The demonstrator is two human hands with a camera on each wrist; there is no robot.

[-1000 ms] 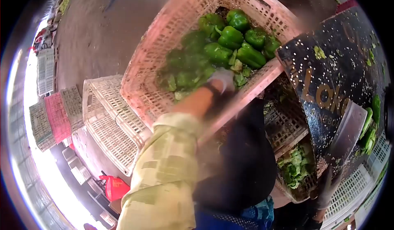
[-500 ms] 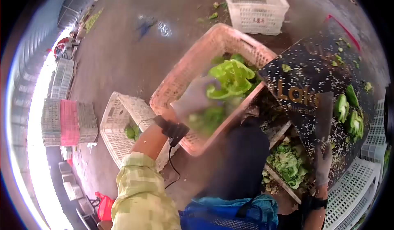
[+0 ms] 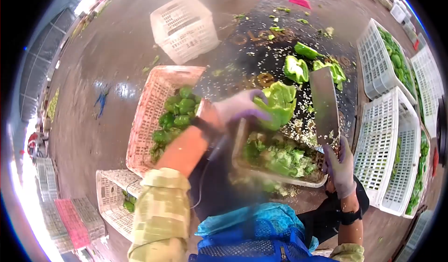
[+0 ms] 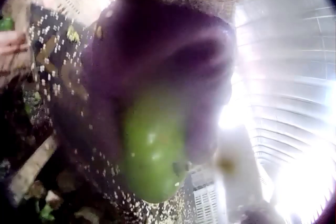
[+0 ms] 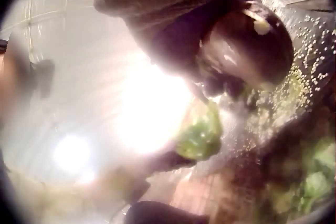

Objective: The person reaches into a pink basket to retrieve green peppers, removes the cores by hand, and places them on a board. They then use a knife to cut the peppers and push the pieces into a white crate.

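My left hand (image 3: pixel 245 109), in a white and purple glove, grips a light green bell pepper (image 3: pixel 281 101) at the near left edge of the black board (image 3: pixel 254 33). In the left wrist view the pepper (image 4: pixel 152 155) bulges out between the gloved fingers. My right hand (image 3: pixel 343 168), gloved too, holds a broad-bladed cleaver (image 3: pixel 325 105) by its handle, which the fingers mostly hide. Its blade lies over the board's right part, pointing away from me. Cut pepper pieces (image 3: pixel 296 69) lie beyond the blade among scattered white seeds.
A pink crate (image 3: pixel 144 117) of whole green peppers stands left of the board. Below the board's near edge sits a bin (image 3: pixel 280 178) of pepper scraps. White crates (image 3: pixel 380 152) line the right side; another white crate (image 3: pixel 184 28) stands on the floor beyond.
My left hand has come up out of the pink crate with a bell pepper and moved right to the board. The head view has swung right. The right hand still holds the cleaver.
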